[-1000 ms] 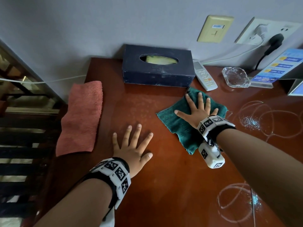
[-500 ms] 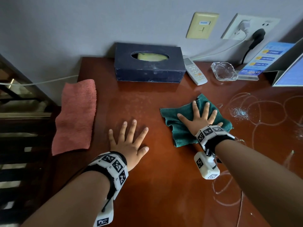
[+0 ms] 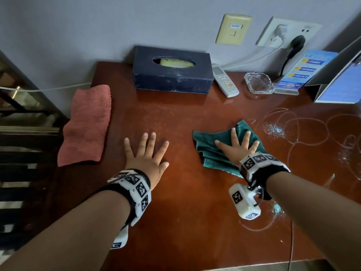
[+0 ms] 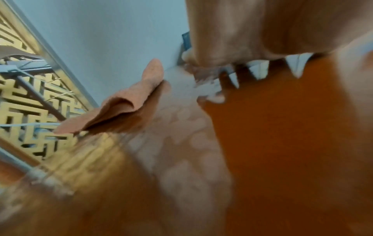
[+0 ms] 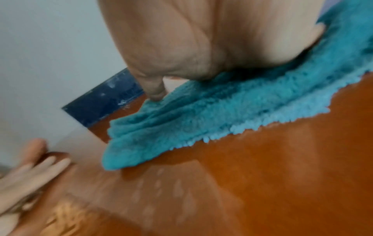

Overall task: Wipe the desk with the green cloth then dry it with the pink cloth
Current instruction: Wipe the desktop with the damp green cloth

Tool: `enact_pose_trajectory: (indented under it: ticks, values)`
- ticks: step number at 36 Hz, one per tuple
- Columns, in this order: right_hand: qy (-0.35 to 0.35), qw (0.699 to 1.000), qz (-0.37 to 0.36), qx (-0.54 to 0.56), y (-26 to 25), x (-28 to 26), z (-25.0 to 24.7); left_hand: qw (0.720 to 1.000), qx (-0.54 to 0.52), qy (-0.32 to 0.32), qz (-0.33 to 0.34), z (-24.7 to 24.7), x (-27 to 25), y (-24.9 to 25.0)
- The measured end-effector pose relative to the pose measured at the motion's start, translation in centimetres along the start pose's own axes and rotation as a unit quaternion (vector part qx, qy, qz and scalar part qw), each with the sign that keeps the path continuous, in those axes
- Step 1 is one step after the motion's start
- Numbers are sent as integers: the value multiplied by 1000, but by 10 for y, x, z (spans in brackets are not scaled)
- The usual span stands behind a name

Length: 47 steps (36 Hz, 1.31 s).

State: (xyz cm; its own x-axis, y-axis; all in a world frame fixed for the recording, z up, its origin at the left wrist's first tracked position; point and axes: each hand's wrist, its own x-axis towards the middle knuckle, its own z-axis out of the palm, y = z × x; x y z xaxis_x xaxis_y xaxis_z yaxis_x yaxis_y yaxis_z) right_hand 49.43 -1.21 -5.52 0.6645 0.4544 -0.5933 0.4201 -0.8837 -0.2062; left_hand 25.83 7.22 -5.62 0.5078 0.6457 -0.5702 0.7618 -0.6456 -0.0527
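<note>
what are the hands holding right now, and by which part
Nothing is gripped. The right hand presses flat on the middle of the green cloth; the left hand rests flat on the bare desk.

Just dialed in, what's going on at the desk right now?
A person is wiping the desk. The right hand presses flat on the green cloth, with white streaks and specks on the surface to its right. The left hand rests flat and spread on the bare wood. The pink cloth lies untouched near the left edge, so drying has not begun.
</note>
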Motion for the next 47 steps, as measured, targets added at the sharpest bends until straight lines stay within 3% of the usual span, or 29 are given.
enact_pose_trajectory:
  ticks: [4, 14, 38, 43, 47]
  values:
    - [48, 998, -26, -8, 6, -6, 3, 996, -51, 67, 25, 7, -25, 29]
    - [17, 997, -40, -69, -6, -13, 22, 995, -95, 2, 22, 36, -43, 73]
    - [-19, 970, -153, -187, 86, -79, 45, 996, -85, -37, 0, 37, -37, 75]
    - [39, 988, -99, -114, 68, -79, 39, 996, -86, -34, 1, 37, -36, 74]
    - [45, 995, -44, -73, 49, -71, 51, 996, -76, -39, -6, 36, -36, 76]
